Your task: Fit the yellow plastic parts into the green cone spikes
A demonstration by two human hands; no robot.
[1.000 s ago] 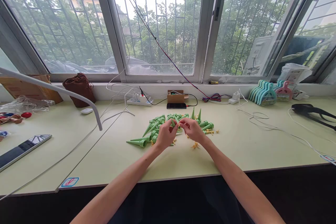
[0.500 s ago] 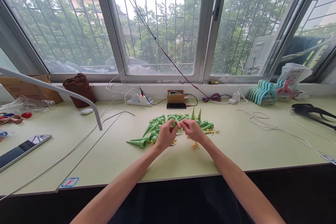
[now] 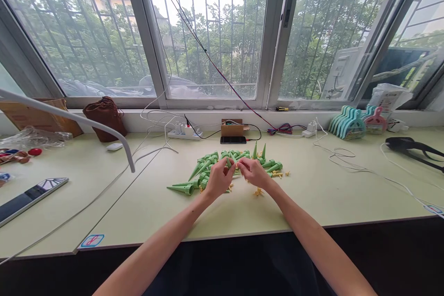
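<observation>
Closed around a green plastic watering spike (image 3: 228, 163) is my left hand (image 3: 219, 179), and the spike's pointed tip shows above the fingers. My right hand (image 3: 255, 172) is pinched just beside it, its fingertips close to the spike; what they hold is too small and hidden to make out. Behind and left of the hands lies a heap of similar green spikes (image 3: 208, 162), with ribbed caps. Two spikes (image 3: 255, 151) stand point up behind my right hand. Small yellow plastic pieces (image 3: 257, 192) lie below my right hand, and others (image 3: 277, 175) to its right.
A phone (image 3: 233, 139) leans by a small cardboard box (image 3: 232, 127) behind the heap. A power strip (image 3: 185, 134) and cables run along the back. To the left are a grey lamp arm (image 3: 114, 132) and a tablet (image 3: 31, 199); at right, teal hangers (image 3: 347, 122).
The right hand's fingers have shifted slightly beside the spike. Otherwise both hands and the heap stay where they were.
</observation>
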